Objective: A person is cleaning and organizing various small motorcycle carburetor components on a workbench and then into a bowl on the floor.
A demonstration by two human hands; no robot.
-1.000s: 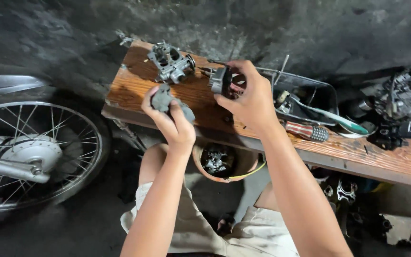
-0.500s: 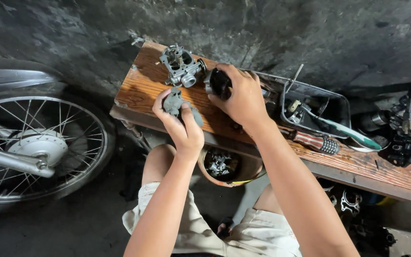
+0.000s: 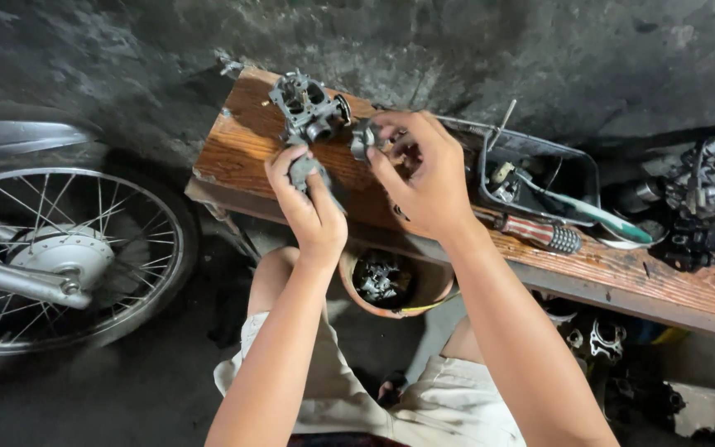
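My left hand point(image 3: 312, 207) grips a small grey metal part point(image 3: 301, 170) just below a grey carburetor body point(image 3: 308, 106) that stands on the wooden bench point(image 3: 233, 149). To its right, my right hand point(image 3: 424, 174) pinches a small dark round part point(image 3: 363, 139) between its fingertips, close beside the carburetor. Both hands are held over the bench's left end, a few centimetres apart.
A dark rectangular tray point(image 3: 539, 178) with tools and a toothbrush sits right of my hands. A striped-handle screwdriver point(image 3: 539, 233) lies on the bench. Engine parts point(image 3: 705, 207) crowd the far right. A brown bowl of metal parts point(image 3: 386, 281) sits below. A motorcycle wheel point(image 3: 59, 257) stands left.
My right hand has turned the small dark part from my palm to my fingertips and brought it nearer the carburetor. The left hand stays on its grey part.
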